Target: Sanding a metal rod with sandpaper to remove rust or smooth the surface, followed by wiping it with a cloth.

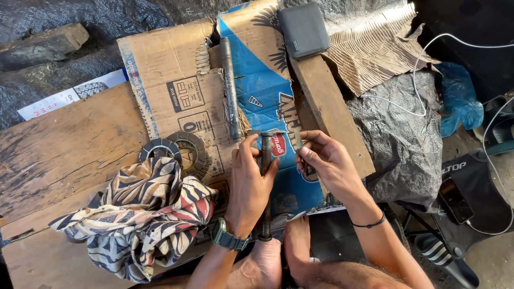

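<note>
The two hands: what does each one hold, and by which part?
The left hand grips a dark metal rod around its upper part, held upright. The right hand pinches a small flat metal piece at its lower end, between thumb and fingers.

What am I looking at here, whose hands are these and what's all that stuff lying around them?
This is a single picture from a camera worn on a person's head, looking down at their own two bare hands. There is no machine. The left hand, with a green wristwatch, grips a dark upright metal rod. The right hand pinches a small flat metal piece beside the rod's top. Beneath lies flattened brown and blue cardboard on a worn wooden board. On it rest a long dark metal bar, two ribbed metal rings, a patterned striped cloth and a grey wallet.
</note>
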